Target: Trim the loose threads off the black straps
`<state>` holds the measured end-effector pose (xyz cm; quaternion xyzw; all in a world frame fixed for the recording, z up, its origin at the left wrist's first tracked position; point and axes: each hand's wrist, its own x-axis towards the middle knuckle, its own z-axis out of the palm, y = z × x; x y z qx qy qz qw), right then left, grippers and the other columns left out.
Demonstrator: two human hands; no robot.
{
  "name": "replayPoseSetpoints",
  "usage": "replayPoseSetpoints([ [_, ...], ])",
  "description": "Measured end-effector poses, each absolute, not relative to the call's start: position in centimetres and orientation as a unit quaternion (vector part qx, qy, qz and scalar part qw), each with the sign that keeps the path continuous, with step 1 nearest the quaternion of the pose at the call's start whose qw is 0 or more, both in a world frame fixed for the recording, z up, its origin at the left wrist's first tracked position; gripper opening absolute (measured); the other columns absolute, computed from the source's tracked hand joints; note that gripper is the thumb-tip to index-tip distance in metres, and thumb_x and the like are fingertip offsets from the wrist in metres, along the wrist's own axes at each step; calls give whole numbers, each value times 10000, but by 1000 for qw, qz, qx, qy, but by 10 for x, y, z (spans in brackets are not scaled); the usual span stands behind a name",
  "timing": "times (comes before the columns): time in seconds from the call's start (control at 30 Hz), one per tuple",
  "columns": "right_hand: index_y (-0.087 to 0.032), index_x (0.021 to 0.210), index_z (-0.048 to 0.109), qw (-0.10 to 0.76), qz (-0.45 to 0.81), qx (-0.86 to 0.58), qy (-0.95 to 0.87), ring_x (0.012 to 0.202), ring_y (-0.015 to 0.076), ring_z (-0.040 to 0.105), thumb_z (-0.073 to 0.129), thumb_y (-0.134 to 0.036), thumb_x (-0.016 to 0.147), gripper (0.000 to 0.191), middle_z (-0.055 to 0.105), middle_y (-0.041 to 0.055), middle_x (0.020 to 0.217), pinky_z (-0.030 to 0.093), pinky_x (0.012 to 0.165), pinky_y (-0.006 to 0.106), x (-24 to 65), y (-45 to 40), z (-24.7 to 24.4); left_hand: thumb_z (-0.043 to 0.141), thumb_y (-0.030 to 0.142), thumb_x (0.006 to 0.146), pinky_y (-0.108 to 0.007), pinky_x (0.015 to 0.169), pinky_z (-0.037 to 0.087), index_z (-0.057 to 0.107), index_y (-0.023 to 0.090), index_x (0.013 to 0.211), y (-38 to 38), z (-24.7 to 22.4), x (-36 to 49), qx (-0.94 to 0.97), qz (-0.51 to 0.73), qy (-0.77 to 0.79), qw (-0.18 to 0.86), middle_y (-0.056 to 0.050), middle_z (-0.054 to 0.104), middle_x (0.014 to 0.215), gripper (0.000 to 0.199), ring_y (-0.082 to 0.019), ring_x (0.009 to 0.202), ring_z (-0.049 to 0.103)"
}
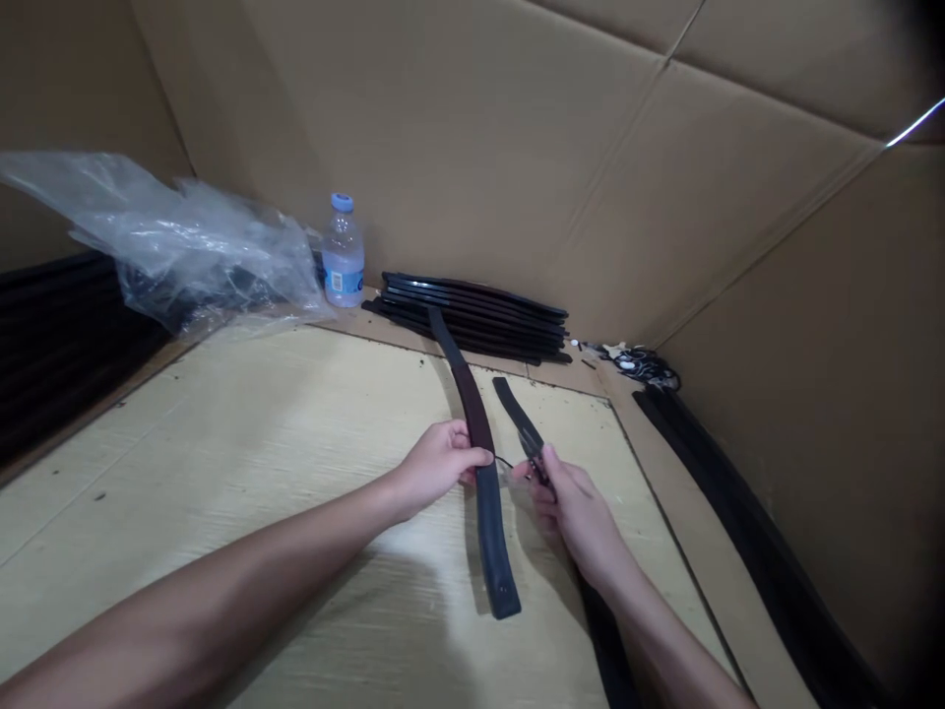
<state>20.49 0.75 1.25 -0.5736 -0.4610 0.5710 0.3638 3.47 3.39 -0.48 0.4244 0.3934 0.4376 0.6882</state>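
Observation:
My left hand (443, 455) pinches a long, slightly curved black strip (496, 551) near its middle, thumb on top. A dark reddish-brown section (474, 409) covers the strip's upper middle, and its lower end has a small round mark. From the strip by my left thumb, a thin black cord (505, 462) runs toward my right hand (568, 497). That hand is closed around small dark snips (533, 448), whose blades point up and to the left. Beneath the right hand lies another black strip (509, 402), partly hidden by the hand and forearm.
Black strips (472, 320) are stacked along the back cardboard wall, beside a water bottle (344, 256). Clear plastic wrap (214, 246) covers part of a dark pile (66, 335) at left. Tangled black scraps (646, 366) and long black strips (724, 483) lie at right.

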Motion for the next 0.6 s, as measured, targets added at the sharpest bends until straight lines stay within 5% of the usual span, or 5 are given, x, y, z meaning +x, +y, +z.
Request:
replayPoseSetpoints([
  [0.17, -163, 709, 499, 317, 648, -529, -446, 425, 51, 216, 499, -593, 795, 439, 274, -82, 496, 146, 398, 194, 203, -6, 11, 635, 168, 717, -257, 610, 465, 581, 122, 829, 32, -5, 36, 414, 441, 384, 698, -62, 647, 785, 133, -154, 686, 617],
  [0.6, -188, 731, 485, 314, 573, -540, -530, 409, 63, 305, 452, -526, 856, 361, 352, -76, 499, 244, 408, 209, 198, -12, 5, 662, 239, 742, -289, 674, 470, 587, 135, 917, 30, -9, 35, 425, 449, 364, 697, -50, 623, 815, 218, -166, 750, 604],
])
